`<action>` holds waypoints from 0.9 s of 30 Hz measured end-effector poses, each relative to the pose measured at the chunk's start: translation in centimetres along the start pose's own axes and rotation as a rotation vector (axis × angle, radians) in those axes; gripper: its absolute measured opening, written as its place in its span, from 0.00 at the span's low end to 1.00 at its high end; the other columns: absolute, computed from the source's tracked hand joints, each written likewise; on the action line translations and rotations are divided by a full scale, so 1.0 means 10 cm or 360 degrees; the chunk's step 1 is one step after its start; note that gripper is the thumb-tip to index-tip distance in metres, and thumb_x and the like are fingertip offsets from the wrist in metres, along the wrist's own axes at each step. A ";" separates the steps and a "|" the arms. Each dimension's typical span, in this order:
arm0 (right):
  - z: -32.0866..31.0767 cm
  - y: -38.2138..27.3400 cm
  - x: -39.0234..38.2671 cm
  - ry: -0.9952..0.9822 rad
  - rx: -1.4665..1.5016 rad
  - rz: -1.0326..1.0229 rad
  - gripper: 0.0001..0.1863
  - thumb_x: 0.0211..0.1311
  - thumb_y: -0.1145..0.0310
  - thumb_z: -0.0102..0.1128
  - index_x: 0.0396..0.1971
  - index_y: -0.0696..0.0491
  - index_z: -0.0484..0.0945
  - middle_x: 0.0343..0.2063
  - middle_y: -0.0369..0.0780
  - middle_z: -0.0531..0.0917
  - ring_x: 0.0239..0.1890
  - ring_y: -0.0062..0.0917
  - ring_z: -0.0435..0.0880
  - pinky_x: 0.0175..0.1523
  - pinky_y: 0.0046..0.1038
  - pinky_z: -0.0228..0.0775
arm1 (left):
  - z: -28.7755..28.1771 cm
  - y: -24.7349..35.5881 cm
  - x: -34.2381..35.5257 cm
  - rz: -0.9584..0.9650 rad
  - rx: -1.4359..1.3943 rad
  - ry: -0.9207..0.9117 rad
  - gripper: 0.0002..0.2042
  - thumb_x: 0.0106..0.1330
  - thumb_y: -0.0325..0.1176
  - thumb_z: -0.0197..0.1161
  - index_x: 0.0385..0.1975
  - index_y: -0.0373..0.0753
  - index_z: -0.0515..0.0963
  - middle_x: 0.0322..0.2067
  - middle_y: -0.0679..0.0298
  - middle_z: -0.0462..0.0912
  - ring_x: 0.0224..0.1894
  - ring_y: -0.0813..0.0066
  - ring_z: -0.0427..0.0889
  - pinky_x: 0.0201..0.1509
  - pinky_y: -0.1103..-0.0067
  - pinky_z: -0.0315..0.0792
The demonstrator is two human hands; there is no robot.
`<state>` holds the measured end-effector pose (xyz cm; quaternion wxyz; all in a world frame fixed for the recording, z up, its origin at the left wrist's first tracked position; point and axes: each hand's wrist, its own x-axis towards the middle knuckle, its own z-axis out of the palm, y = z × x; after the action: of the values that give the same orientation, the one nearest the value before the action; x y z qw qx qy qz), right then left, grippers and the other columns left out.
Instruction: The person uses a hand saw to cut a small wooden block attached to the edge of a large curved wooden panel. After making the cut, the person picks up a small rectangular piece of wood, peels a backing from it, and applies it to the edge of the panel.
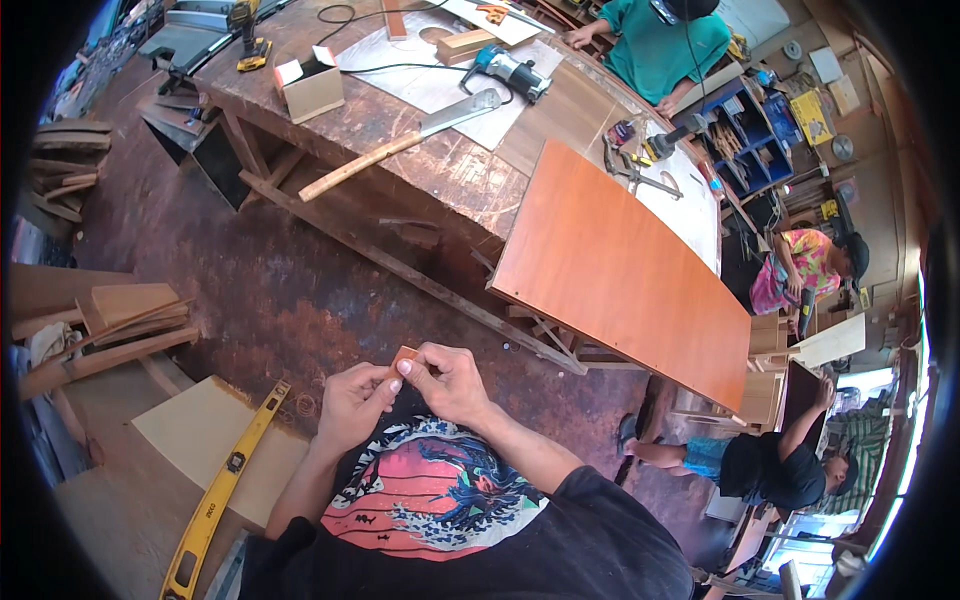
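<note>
Both hands meet in front of the person's shirt (440, 490), each closed with thumb and fingers pinching: the left hand (348, 402) and the right hand (455, 385) grip a small orange-brown piece (403, 355) between their fingertips.

Far beyond the right hand, up and to its right, stands a blue compartmented bin (757, 127); thin wooden sticks (722, 140) lie in at least one compartment, while the contents of the others are too small to tell.

Ahead of the left hand, on the far side of the floor gap, a small cardboard box (314, 97) sits on the workbench (450, 180); what it holds is hidden. To the right of that box, still ahead of the hands, lie a long-handled flat-bladed tool (385, 150) and a blue power tool (510, 70).

A reddish-brown board (620, 270) slants ahead and right of the right hand. A yellow level (222, 485) lies left of the left hand.
</note>
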<state>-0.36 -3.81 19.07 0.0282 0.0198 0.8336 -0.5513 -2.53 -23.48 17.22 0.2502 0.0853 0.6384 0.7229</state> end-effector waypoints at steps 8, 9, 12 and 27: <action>0.05 0.01 -0.03 0.0118 0.0056 0.0072 0.16 0.69 0.64 0.69 0.24 0.59 0.82 0.19 0.35 0.81 0.24 0.14 0.76 0.29 0.23 0.67 | -0.01 0.11 -0.09 0.0327 0.0558 0.0258 0.07 0.68 0.29 0.69 0.40 0.33 0.87 0.26 0.65 0.81 0.27 0.84 0.80 0.29 0.80 0.71; 0.02 0.04 -0.02 0.0230 0.0012 0.0008 0.15 0.68 0.65 0.69 0.24 0.59 0.82 0.18 0.37 0.81 0.24 0.15 0.76 0.29 0.25 0.68 | -0.01 0.09 -0.12 0.0299 0.0579 0.0336 0.07 0.68 0.29 0.69 0.41 0.32 0.87 0.26 0.65 0.81 0.27 0.83 0.80 0.29 0.81 0.72; -0.18 0.14 0.07 0.0435 -0.0098 -0.0052 0.07 0.66 0.71 0.69 0.33 0.60 0.84 0.24 0.38 0.82 0.28 0.16 0.79 0.35 0.24 0.72 | -0.19 -0.23 -0.19 0.0123 0.0380 0.0457 0.07 0.69 0.27 0.67 0.42 0.31 0.86 0.29 0.64 0.82 0.27 0.82 0.80 0.30 0.82 0.72; -0.16 -0.12 0.18 -0.0180 -0.0045 -0.0098 0.12 0.69 0.68 0.66 0.27 0.59 0.82 0.24 0.40 0.78 0.27 0.27 0.80 0.34 0.32 0.71 | 0.02 -0.02 0.03 0.0357 0.0277 0.0237 0.12 0.73 0.31 0.65 0.48 0.28 0.84 0.49 0.54 0.83 0.37 0.74 0.85 0.39 0.80 0.80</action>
<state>-2.24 -2.81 20.68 0.0584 -0.0374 0.8385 -0.5404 -2.68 -23.19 17.02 0.1115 0.1236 0.7018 0.6927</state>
